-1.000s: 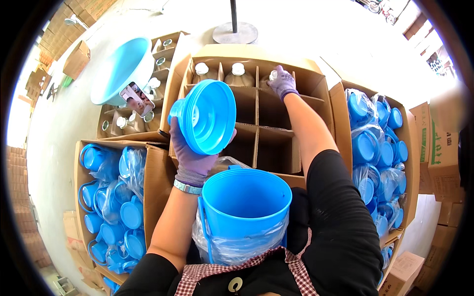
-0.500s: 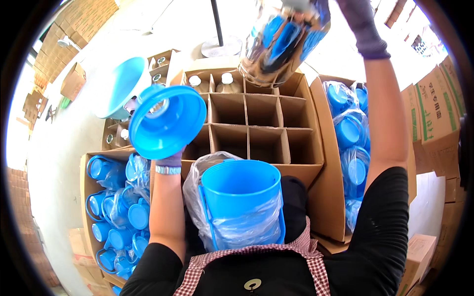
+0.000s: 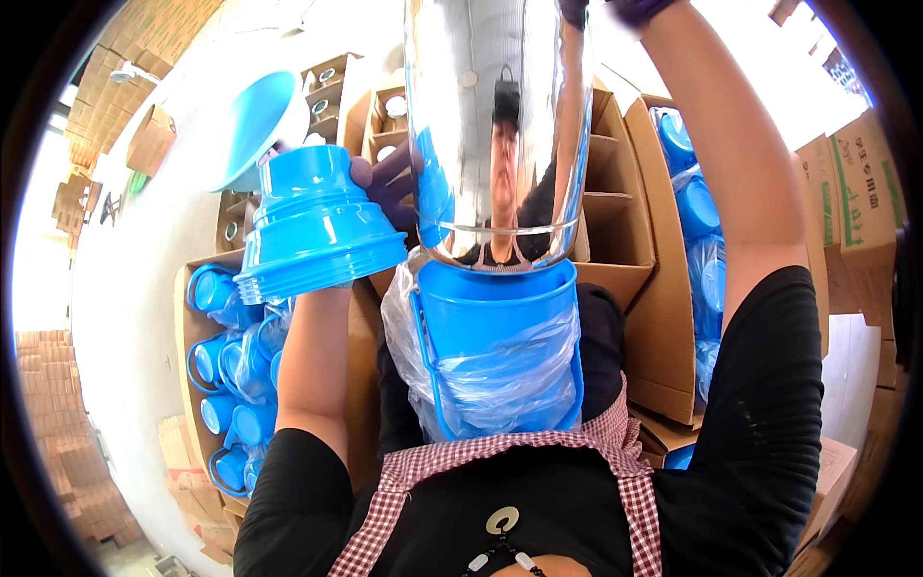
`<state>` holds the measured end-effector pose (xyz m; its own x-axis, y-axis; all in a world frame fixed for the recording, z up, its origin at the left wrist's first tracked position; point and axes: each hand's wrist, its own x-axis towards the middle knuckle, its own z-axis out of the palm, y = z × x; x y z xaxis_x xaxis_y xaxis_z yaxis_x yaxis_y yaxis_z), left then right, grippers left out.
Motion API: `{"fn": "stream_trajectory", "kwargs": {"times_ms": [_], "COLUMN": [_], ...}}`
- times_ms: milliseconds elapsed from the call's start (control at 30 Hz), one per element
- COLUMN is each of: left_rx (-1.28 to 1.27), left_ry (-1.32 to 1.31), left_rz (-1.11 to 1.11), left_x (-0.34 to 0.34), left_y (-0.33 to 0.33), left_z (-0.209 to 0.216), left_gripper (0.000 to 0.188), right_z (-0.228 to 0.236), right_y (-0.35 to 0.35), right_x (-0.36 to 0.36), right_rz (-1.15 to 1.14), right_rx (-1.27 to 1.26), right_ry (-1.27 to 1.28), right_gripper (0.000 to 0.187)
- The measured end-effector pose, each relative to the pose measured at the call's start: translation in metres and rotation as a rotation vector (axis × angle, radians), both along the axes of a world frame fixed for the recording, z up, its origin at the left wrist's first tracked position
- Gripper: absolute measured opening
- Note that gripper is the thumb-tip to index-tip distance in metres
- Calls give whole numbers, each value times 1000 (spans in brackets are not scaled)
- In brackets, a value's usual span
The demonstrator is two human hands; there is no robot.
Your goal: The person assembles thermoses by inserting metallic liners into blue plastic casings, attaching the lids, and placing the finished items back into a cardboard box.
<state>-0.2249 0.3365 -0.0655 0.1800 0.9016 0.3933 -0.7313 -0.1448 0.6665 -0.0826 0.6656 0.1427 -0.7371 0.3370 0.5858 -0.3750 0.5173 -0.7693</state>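
Observation:
A shiny silver glass flask liner (image 3: 481, 125) hangs upright, its rounded lower end just over the mouth of a blue plastic flask shell (image 3: 500, 337). The shell stands between my legs, partly wrapped in clear film. My right hand (image 3: 630, 10), in a dark purple glove, grips the liner's upper end at the top edge, mostly cut off. My left hand (image 3: 389, 188), gloved too, holds a stepped blue plastic collar (image 3: 322, 226), wide rim down. Its fingers reach out beside the liner, and the collar hides part of the palm.
A divided carton (image 3: 620, 221) stands ahead, with white-capped bottles in some cells. Cartons of film-wrapped blue flask shells flank me, left (image 3: 231, 365) and right (image 3: 707, 221). A light-blue basin (image 3: 255, 125) sits on a carton at the far left. Stacked boxes (image 3: 856, 192) stand at right.
My right hand has brought the liner nearer, turning it upright over the shell. The collar in my left hand has tipped from facing me to rim down, and the left fingers now show beside the liner.

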Motion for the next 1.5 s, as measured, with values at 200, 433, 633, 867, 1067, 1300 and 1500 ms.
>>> {"fn": "stream_trajectory", "kwargs": {"times_ms": [200, 433, 633, 867, 1067, 1300, 1500], "left_rx": [-125, 4, -292, -600, -524, -560, -655], "left_ry": [-169, -112, -213, 27, 143, 353, 359], "left_rz": [-59, 263, 451, 211, 32, 107, 212], "left_x": [-14, -22, -2, 61, 58, 72, 76], "left_y": [-36, -11, 36, 47, 36, 18, -3], "left_z": [-42, -15, -4, 3, -9, 11, 26], "left_gripper": [47, 57, 87, 86, 86, 102, 108], "right_z": [-65, -114, -135, -141, -125, -125, -131], "right_y": [-43, -115, -177, -174, -121, -153, -174], "right_x": [5, 57, 101, 174, 187, 114, 115], "right_rz": [28, 171, 37, 180, -36, 69, 99], "right_rx": [-300, -432, -448, -443, -25, 96, -197], "right_ry": [-300, -338, -557, -691, -388, -373, -108], "right_gripper": [23, 47, 57, 40, 28, 38, 50]}}
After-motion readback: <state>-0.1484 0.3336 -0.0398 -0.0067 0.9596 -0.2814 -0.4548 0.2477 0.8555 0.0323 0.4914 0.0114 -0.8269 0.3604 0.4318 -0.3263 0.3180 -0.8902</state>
